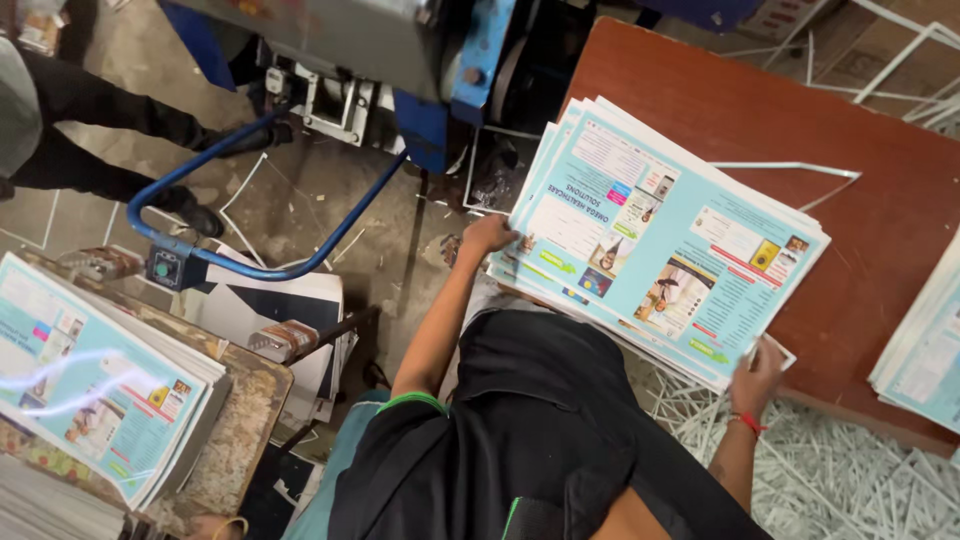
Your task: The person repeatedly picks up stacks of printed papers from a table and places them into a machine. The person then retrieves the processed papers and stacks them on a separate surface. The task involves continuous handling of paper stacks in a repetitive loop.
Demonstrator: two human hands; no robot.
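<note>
Head view first: nearest to the camera, a black garment with green trim (520,440) is seen filling the lower middle of the picture, with both bare arms stretched away from it. At the near left, a second stack of printed sheets (95,385) is laid on a worn wooden stand (245,420). At the near right, the floor is covered by a heap of white paper strips (850,475).

A little farther, the right hand (757,377), with a red thread at the wrist, is placed at the near right corner of a stack of light-blue printed sheets (665,240); the fingers are closed on that corner, thumb on top. The left hand (488,234) is set against the left edge of the same stack, the fingers curled over the edge and held together. The stack is fanned slightly and rests on a reddish-brown table (880,230), hanging over its near left edge. Another pile of similar sheets (925,350) is seen at the right border of the table, well apart from the held stack. A thin white strip (790,168) lies on the table just beyond the stack.

Farther off, a blue and grey machine (400,60) with a curved blue bar (250,260) stands on a dusty floor. At the far left, another person's legs in dark trousers (100,130) are seen.
</note>
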